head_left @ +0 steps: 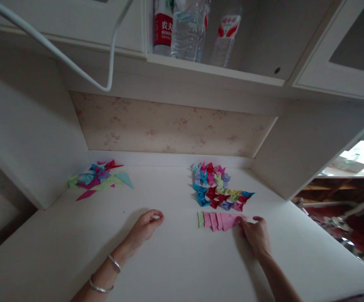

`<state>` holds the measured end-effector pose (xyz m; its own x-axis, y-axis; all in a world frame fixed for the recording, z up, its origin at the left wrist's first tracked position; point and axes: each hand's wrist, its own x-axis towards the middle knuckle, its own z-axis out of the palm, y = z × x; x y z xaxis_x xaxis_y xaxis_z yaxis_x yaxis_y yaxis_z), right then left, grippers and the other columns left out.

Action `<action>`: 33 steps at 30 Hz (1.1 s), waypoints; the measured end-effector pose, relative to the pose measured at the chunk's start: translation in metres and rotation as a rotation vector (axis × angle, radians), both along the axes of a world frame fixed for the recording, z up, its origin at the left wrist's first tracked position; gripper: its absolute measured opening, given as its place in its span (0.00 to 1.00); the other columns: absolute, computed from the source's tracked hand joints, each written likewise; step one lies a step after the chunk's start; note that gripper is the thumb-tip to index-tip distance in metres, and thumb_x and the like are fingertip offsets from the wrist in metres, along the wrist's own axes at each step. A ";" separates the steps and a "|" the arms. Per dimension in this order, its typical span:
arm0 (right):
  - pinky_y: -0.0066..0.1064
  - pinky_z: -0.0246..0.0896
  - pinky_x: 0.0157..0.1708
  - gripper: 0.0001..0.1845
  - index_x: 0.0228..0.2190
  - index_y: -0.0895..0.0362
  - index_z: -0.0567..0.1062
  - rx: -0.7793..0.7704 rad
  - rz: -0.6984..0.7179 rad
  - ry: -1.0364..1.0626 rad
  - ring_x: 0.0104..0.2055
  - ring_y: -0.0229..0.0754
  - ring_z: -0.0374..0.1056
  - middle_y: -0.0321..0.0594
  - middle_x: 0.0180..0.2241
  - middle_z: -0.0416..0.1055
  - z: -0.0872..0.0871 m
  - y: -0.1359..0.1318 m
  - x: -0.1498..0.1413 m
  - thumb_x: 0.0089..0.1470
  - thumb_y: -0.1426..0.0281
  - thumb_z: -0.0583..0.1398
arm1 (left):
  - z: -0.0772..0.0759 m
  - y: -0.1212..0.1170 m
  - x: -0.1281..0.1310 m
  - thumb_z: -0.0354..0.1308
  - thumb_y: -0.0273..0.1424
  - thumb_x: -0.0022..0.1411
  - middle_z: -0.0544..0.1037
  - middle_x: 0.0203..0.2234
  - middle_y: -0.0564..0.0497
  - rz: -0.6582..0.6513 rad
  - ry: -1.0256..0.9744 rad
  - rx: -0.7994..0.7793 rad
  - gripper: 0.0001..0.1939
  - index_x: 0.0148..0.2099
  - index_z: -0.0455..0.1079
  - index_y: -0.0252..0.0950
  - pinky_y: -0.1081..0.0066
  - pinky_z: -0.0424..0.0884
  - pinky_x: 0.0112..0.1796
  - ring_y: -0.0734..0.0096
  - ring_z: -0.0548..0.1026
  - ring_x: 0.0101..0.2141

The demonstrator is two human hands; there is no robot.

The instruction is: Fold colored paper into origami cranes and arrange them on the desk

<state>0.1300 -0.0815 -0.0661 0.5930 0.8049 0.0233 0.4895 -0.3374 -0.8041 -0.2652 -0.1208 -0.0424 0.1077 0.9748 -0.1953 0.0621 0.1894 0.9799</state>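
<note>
My right hand is at the right end of a row of overlapping pink folded papers, its thumb and fingertips closed on the last pink piece. At the row's left end lies a light green folded paper. My left hand, with two silver bangles on the wrist, hovers over the white desk left of the row. Its fingers are curled and the thumb meets the index finger, with nothing visible between them. Just behind the row sit several colourful origami pieces, with a second group beyond.
A loose pile of coloured folded papers lies at the desk's back left. Plastic bottles stand on the shelf above. A white cable hangs down at upper left. Side panels bound the desk.
</note>
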 end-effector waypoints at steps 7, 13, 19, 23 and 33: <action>0.33 0.58 0.25 0.30 0.40 0.55 0.61 0.089 0.006 0.114 0.22 0.43 0.67 0.36 0.23 0.74 0.002 -0.018 -0.007 0.41 0.48 0.61 | 0.001 0.000 0.001 0.57 0.45 0.55 0.54 0.14 0.64 -0.008 -0.002 0.004 0.18 0.39 0.66 0.35 0.75 0.41 0.16 0.82 0.46 0.14; 0.26 0.52 0.18 0.22 0.30 0.53 0.62 0.293 0.259 0.350 0.18 0.36 0.60 0.30 0.18 0.66 0.005 -0.036 -0.071 0.45 0.49 0.60 | 0.006 -0.001 0.002 0.57 0.43 0.54 0.58 0.16 0.63 0.014 0.016 -0.013 0.16 0.37 0.67 0.35 0.75 0.42 0.17 0.83 0.48 0.14; 0.23 0.46 0.16 0.16 0.28 0.54 0.64 0.229 0.736 0.502 0.16 0.33 0.55 0.29 0.17 0.63 0.019 -0.032 -0.193 0.51 0.55 0.59 | 0.013 -0.004 0.005 0.59 0.43 0.52 0.59 0.15 0.63 0.042 -0.009 -0.032 0.18 0.38 0.68 0.34 0.76 0.42 0.17 0.83 0.49 0.14; 0.23 0.45 0.17 0.14 0.31 0.55 0.66 0.134 0.878 0.643 0.16 0.33 0.53 0.28 0.16 0.62 0.010 -0.024 -0.251 0.54 0.56 0.57 | 0.006 0.000 0.004 0.58 0.43 0.52 0.55 0.13 0.64 0.106 -0.030 -0.032 0.17 0.37 0.68 0.35 0.76 0.41 0.17 0.82 0.50 0.14; 0.25 0.47 0.20 0.16 0.33 0.55 0.69 0.145 0.918 0.603 0.20 0.36 0.57 0.31 0.17 0.62 0.002 -0.026 -0.251 0.57 0.54 0.55 | -0.005 0.010 0.000 0.55 0.40 0.54 0.61 0.15 0.60 0.198 0.113 0.025 0.13 0.34 0.69 0.35 0.75 0.47 0.17 0.79 0.55 0.15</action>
